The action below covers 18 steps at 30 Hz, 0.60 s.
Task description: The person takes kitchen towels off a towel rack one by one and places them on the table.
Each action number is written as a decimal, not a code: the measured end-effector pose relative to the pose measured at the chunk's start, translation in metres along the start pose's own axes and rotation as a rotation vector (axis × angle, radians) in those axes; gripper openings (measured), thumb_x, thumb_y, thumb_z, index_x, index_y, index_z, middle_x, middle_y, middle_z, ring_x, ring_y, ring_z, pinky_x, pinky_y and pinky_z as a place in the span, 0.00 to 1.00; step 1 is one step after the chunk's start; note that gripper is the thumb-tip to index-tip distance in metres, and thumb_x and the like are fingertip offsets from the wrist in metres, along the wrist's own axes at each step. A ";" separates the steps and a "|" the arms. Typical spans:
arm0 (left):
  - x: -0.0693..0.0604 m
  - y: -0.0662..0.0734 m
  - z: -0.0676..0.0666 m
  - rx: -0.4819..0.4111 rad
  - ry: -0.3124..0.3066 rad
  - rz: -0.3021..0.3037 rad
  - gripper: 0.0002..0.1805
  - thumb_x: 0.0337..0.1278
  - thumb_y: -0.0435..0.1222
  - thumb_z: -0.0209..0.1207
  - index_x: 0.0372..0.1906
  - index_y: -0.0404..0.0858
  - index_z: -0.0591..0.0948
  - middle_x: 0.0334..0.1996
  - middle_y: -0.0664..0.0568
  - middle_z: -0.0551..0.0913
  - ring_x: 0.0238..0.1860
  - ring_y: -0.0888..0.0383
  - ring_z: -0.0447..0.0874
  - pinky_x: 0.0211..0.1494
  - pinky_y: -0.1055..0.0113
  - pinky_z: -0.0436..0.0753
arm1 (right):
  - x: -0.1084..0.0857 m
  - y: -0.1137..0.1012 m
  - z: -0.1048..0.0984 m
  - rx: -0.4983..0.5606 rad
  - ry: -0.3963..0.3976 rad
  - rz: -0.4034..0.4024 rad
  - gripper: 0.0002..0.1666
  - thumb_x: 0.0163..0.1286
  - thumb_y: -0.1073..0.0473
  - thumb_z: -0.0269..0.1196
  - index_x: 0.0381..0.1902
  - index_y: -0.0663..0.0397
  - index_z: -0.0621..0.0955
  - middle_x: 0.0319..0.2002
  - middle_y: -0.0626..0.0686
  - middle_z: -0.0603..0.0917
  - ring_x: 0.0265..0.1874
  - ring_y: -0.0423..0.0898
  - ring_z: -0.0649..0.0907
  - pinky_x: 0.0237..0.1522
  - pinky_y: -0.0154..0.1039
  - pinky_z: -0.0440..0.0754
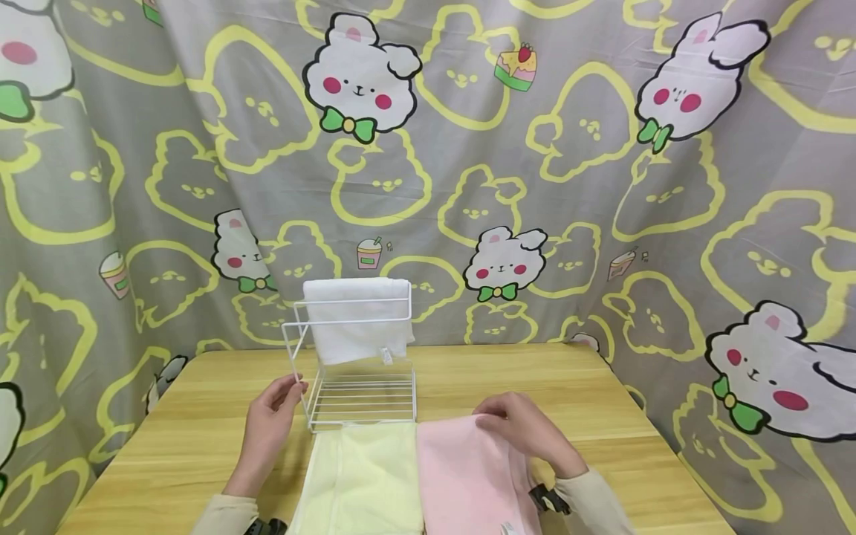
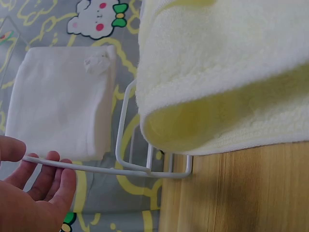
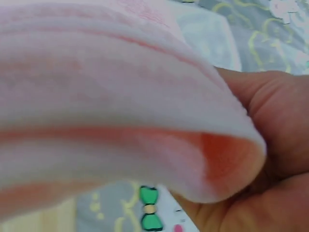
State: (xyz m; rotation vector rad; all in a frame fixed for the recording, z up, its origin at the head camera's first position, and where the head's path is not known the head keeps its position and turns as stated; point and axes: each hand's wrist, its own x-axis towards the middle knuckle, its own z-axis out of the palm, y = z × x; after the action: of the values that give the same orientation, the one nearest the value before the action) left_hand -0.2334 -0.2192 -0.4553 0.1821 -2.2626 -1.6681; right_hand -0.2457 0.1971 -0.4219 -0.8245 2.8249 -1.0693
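A white wire rack [image 1: 294, 324] stands on the table, and my left hand [image 1: 270, 416] holds its left side wire. In the left wrist view the thumb and curled fingers meet around that wire [image 2: 111, 170]. A folded white towel [image 1: 361, 343] hangs on the upper back of the rack. At the rack's front is a pale yellow towel [image 1: 368, 475], folded over at its edge. Beside it on the right lies a pink towel [image 1: 461, 475], whose upper right corner my right hand [image 1: 524, 427] pinches. Close up, the pink fold [image 3: 96, 92] covers some of the right fingers.
The wooden table [image 1: 582, 416] extends to both sides of the rack and towels. Behind and around it hangs a grey curtain [image 1: 441, 290] with rabbit and yellow outline prints. Dark straps circle both wrists.
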 end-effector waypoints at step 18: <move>-0.002 0.003 -0.001 0.012 -0.015 -0.016 0.23 0.79 0.45 0.53 0.67 0.36 0.77 0.61 0.40 0.82 0.53 0.68 0.80 0.50 0.86 0.76 | 0.011 0.049 0.027 0.123 0.063 0.136 0.08 0.74 0.59 0.65 0.44 0.51 0.89 0.41 0.49 0.89 0.34 0.39 0.82 0.37 0.35 0.82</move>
State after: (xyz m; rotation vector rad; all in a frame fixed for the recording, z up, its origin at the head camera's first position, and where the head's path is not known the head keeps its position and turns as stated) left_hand -0.2305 -0.2189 -0.4520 0.1915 -2.2883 -1.6691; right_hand -0.2735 0.2056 -0.4713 -0.5898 2.7834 -1.2532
